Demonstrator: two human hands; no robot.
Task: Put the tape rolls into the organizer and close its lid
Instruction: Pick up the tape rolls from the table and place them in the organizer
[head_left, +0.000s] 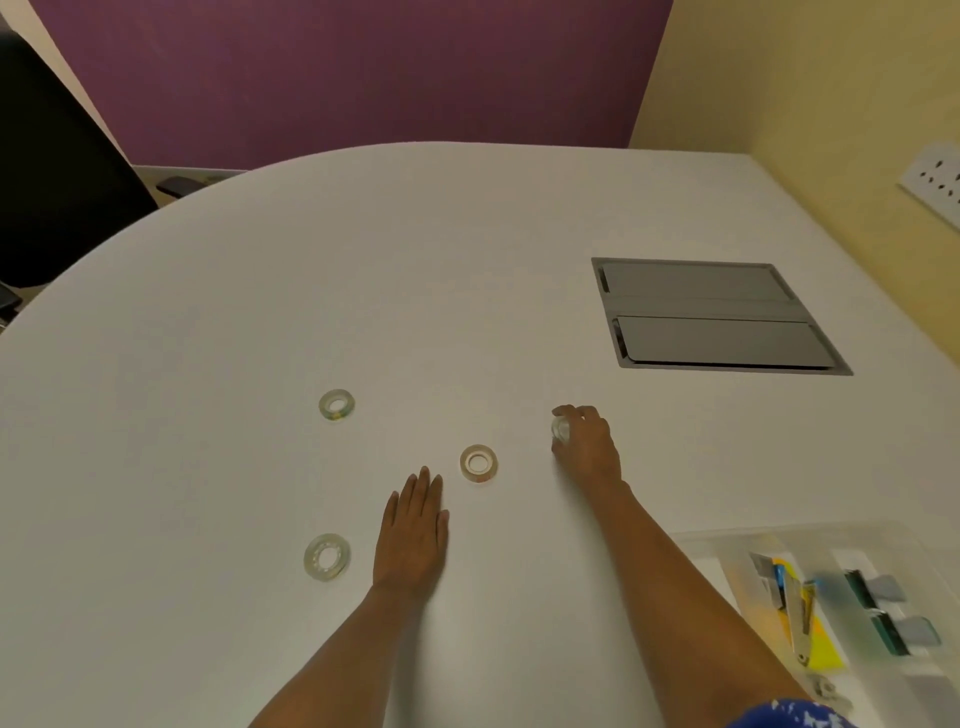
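Your right hand (589, 447) reaches out over the white bench (363, 270), its grip curled around a clear tape roll (560, 429) that it grasps at the fingertips; whether the roll has left the surface or is touching it cannot be told from this angle. Your left hand (413, 530) lies flat on the bench, palm down, fingers straight and together, its grip released and grasping nothing.

Three more tape rolls lie flat on the bench. A middle roll (478, 462) sits between your two hands, just beyond the left fingertips and near the right wrist. A far roll (336, 404) lies well apart, farther out and to the left. A near roll (327, 556) rests just beside your left hand, on its outer side.

The organizer (727, 545), a clear plastic box with compartments, stands at the bench's near right corner, beside your right forearm, its contents visible from above. One compartment holds a metal stapler (795, 613) on something yellow; the next holds dark green binder clips (883, 608). None of the tape rolls are in it.

A grey hatch panel (711, 317) with two flaps is set flush into the bench beyond your right hand. A white wall socket (935, 182) shows at the right edge, and a black chair (57, 171) stands at the far left.
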